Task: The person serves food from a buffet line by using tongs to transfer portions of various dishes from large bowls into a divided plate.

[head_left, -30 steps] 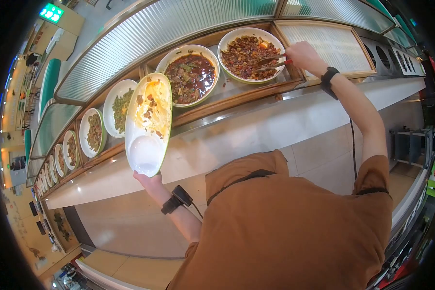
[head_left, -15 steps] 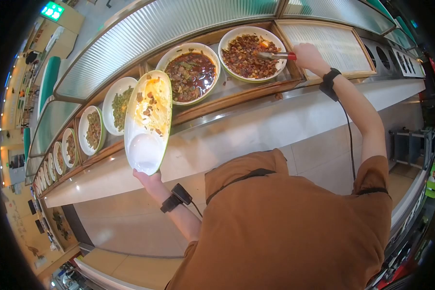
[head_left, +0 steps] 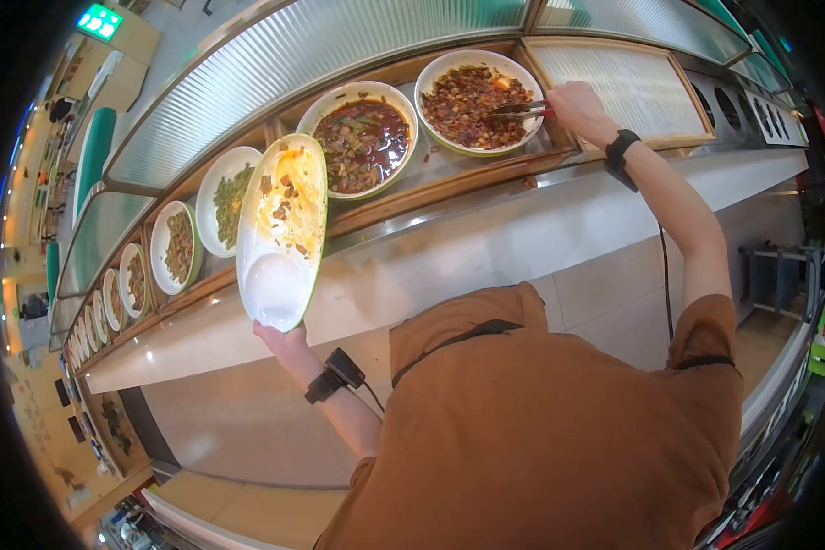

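My left hand (head_left: 282, 337) is closed on the lower end of a white oval bowl (head_left: 281, 234) with a green outer edge, tilted over the counter's front. Orange sauce and brown bits cling to the bowl's upper part. My right hand (head_left: 579, 110) is closed round the red handle of metal tongs (head_left: 522, 109). The tongs' tips rest in chopped reddish-brown food (head_left: 477, 101) in a round white bowl (head_left: 449, 148) at the far right of the row. Left of it stands a bowl of dark red, saucy food (head_left: 365, 145).
More food bowls (head_left: 176, 246) run down the left in a wooden-framed counter (head_left: 449, 188). Ribbed glass panels (head_left: 321, 55) rise behind them. A wooden-framed panel (head_left: 614, 89) lies to the right, with round dark openings (head_left: 726, 108) beyond.
My right hand has shifted slightly left and the tongs have turned, their tips now lower in the chopped food. My left hand and the oval bowl have barely moved.
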The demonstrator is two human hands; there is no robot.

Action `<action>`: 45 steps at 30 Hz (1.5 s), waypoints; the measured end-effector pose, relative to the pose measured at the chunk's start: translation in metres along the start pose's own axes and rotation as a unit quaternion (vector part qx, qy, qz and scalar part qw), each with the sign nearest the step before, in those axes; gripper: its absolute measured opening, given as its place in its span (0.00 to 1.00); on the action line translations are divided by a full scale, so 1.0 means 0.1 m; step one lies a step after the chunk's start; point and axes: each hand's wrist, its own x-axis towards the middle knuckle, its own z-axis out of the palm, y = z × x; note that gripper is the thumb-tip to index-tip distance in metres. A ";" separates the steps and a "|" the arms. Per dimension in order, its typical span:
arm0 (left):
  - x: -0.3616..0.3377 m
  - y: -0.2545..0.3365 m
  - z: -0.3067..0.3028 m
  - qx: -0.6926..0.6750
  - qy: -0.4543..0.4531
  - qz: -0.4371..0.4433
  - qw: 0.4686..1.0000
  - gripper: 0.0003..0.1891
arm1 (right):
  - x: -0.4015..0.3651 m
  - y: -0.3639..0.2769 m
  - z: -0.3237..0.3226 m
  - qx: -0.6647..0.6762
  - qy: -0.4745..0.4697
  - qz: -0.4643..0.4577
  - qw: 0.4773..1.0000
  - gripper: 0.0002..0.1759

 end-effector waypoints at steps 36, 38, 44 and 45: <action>0.07 -0.01 -0.07 -0.023 -0.042 -0.004 0.999 0.24 | 0.50 -0.29 -0.79 0.314 -0.089 0.129 0.936 0.13; 0.07 0.00 -0.06 -0.028 -0.047 -0.011 0.998 0.24 | 0.68 -0.47 -0.85 0.319 -0.038 0.095 0.942 0.14; 0.00 -0.03 -0.03 -0.035 -0.059 0.004 0.998 0.24 | 1.27 -1.38 -1.08 0.301 -0.025 -0.037 0.952 0.13; -0.01 -0.03 -0.04 -0.031 -0.064 0.011 0.997 0.25 | 1.35 -1.57 -1.10 0.304 -0.030 -0.040 0.951 0.13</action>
